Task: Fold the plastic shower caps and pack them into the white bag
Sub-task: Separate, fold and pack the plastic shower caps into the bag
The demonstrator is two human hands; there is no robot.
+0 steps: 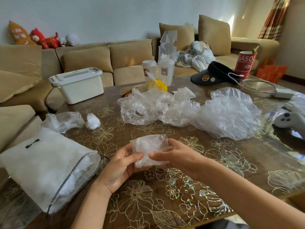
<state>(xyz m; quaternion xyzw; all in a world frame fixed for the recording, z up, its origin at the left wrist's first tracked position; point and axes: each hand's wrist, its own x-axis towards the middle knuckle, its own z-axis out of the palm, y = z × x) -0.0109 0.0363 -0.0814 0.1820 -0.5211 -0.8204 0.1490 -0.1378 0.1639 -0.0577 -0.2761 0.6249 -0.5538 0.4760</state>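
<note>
a: holding what?
b: left hand (pixel 122 164) and right hand (pixel 175 156), close together, pinched one part-folded shower cap (pixel 148 151) over the table (pixel 165 204).
a: progress?
b: white bag (pixel 46 169) beside them already held some; a heap of loose caps (pixel 189 109) waited beyond, so roughly midway.

both hands meet — left hand (pixel 122 164), right hand (pixel 173 154) — fingers curled, pinching.

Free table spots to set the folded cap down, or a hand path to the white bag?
Bare table at the front edge, between white bag and the right hand forearm. A strip between the held cap and the loose cap heap. Crowded: heap, visor, controller far right.
</note>
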